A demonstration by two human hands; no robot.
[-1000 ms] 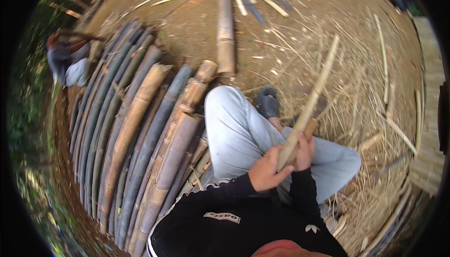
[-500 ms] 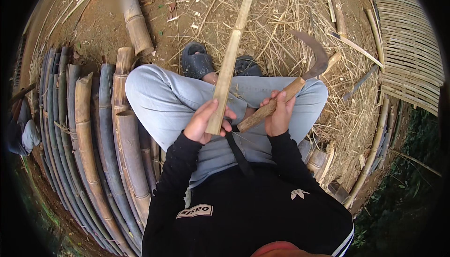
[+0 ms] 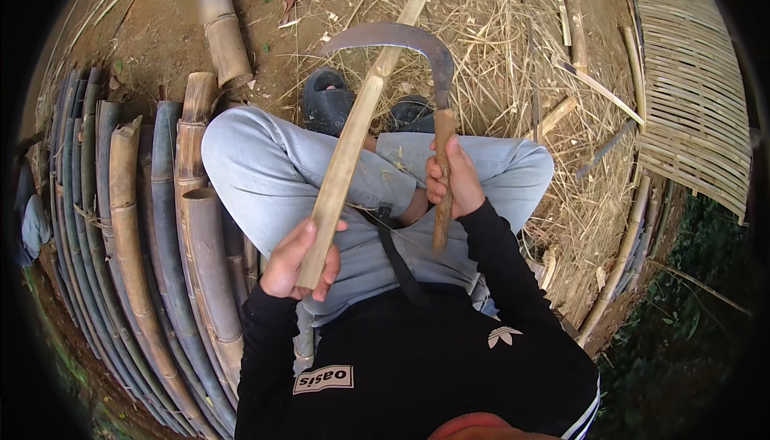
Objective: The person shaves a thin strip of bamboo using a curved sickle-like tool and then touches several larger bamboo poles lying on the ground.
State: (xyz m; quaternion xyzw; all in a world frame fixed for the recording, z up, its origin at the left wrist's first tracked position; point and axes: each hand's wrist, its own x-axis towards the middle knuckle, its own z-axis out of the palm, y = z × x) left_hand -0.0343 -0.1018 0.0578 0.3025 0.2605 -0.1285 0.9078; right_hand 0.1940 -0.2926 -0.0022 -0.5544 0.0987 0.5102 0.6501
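Observation:
My left hand (image 3: 299,262) is closed around the near end of a long, pale split-bamboo strip (image 3: 346,155), which slants away over my crossed legs toward the top of the view. In my right hand (image 3: 457,175) is a sickle (image 3: 437,63), gripped by its wooden handle. Its dark curved blade points left and passes over the strip; whether the two touch I cannot tell. The far end of the strip runs out of the picture.
Bamboo poles (image 3: 164,223) lie side by side at my left, and a thick bamboo piece (image 3: 224,43) lies ahead. Straw-like shavings (image 3: 497,47) cover the ground ahead and right. A slatted bamboo panel (image 3: 690,63) stands at the far right. Dark sandals (image 3: 327,103) are on my feet.
The sickle has swung upright and left, its blade now across the strip. My left hand has drawn the strip's near end back toward my body and to the left.

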